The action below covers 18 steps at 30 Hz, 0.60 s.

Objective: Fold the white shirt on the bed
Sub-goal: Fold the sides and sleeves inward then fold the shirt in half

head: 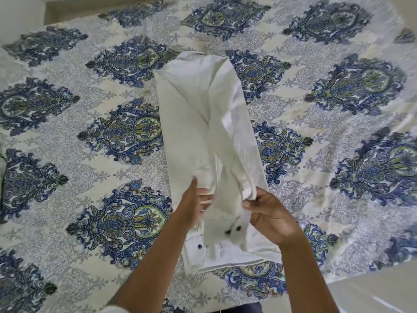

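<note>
Head view. White shirt [203, 132] lay lengthwise on the bed [67, 136], roughly at the middle of the blue and green patterned cover, narrowed into a long strip. Far end flat on the cover; near end reached almost to the bed's near edge. Both sleeves folded in over the body, running down the strip towards the person. Dark buttons [233, 229] showed on a cuff near the bottom, two more lower left.

Right hand [268, 213] sat at the strip's right side, near its lower end. Thumb and fingers curled, pinching a bunched fold of the white fabric, which was lifted slightly off the layers beneath.

Left hand [194, 204] was at the strip's left side, level with the right hand, the two close together with the sleeve cloth between them. Thumb pointed away along the fabric, fingers reached across onto the shirt. Motion blur here: could not tell whether it gripped cloth or merely lay against it.

Pale floor [372, 297] visible past the bed's near right corner.
</note>
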Each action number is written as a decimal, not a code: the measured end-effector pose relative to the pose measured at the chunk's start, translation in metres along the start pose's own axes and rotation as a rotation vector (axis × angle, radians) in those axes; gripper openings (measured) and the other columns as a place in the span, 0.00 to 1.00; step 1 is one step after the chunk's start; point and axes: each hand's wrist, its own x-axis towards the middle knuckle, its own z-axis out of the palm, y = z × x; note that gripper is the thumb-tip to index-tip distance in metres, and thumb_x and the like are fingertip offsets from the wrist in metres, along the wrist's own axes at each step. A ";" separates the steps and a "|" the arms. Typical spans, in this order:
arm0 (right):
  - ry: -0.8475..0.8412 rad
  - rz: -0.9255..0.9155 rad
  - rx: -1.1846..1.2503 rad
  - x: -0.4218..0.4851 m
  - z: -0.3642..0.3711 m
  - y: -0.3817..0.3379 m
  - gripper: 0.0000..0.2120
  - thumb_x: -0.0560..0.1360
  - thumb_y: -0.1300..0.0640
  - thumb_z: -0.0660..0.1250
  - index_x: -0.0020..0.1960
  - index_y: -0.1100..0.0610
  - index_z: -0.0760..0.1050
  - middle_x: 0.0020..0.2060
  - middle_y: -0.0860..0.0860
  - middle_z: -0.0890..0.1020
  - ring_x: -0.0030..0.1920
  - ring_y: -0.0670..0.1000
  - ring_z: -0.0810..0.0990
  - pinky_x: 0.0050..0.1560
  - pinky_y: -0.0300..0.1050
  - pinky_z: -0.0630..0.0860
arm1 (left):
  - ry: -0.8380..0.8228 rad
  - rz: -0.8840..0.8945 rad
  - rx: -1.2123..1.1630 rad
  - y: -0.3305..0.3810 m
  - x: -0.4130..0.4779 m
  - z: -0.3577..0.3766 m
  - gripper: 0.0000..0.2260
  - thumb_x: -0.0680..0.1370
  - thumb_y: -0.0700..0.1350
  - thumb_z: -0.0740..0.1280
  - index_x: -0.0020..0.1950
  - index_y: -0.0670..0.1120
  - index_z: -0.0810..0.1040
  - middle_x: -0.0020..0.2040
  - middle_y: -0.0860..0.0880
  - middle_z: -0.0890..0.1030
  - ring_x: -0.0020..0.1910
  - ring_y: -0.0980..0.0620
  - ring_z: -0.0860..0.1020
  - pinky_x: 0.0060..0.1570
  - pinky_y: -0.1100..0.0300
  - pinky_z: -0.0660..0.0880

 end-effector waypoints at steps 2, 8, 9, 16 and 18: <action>-0.042 -0.020 0.003 -0.006 -0.015 -0.005 0.22 0.54 0.62 0.81 0.47 0.62 0.82 0.43 0.58 0.84 0.44 0.55 0.83 0.47 0.47 0.80 | -0.283 -0.119 -0.188 0.010 0.020 0.020 0.32 0.79 0.64 0.43 0.59 0.39 0.70 0.48 0.41 0.76 0.40 0.49 0.77 0.39 0.61 0.74; 0.010 -0.238 0.248 -0.010 -0.082 0.001 0.19 0.79 0.69 0.51 0.69 0.69 0.64 0.65 0.66 0.71 0.67 0.62 0.69 0.68 0.55 0.65 | -0.241 -0.017 -0.400 0.039 0.072 0.075 0.20 0.78 0.61 0.56 0.49 0.43 0.72 0.40 0.46 0.72 0.40 0.48 0.76 0.44 0.52 0.76; 0.049 -0.241 0.268 -0.012 -0.091 0.003 0.18 0.78 0.69 0.55 0.67 0.68 0.68 0.64 0.65 0.73 0.66 0.61 0.71 0.66 0.55 0.67 | -0.197 0.011 -0.460 0.042 0.075 0.075 0.16 0.79 0.56 0.60 0.46 0.43 0.73 0.39 0.46 0.72 0.39 0.48 0.76 0.43 0.52 0.76; 0.234 -0.031 0.242 -0.039 -0.132 0.007 0.21 0.53 0.62 0.78 0.47 0.58 0.84 0.43 0.56 0.85 0.43 0.54 0.85 0.38 0.48 0.81 | -0.105 0.107 -0.614 0.084 0.082 0.049 0.11 0.75 0.43 0.68 0.48 0.42 0.67 0.39 0.43 0.74 0.29 0.53 0.70 0.22 0.65 0.66; 0.218 0.179 0.132 -0.034 -0.133 0.013 0.29 0.51 0.62 0.82 0.51 0.63 0.81 0.45 0.59 0.84 0.44 0.57 0.84 0.40 0.50 0.81 | 0.003 0.200 -0.549 0.092 0.084 0.052 0.04 0.77 0.41 0.64 0.45 0.44 0.69 0.39 0.46 0.75 0.29 0.54 0.72 0.27 0.64 0.65</action>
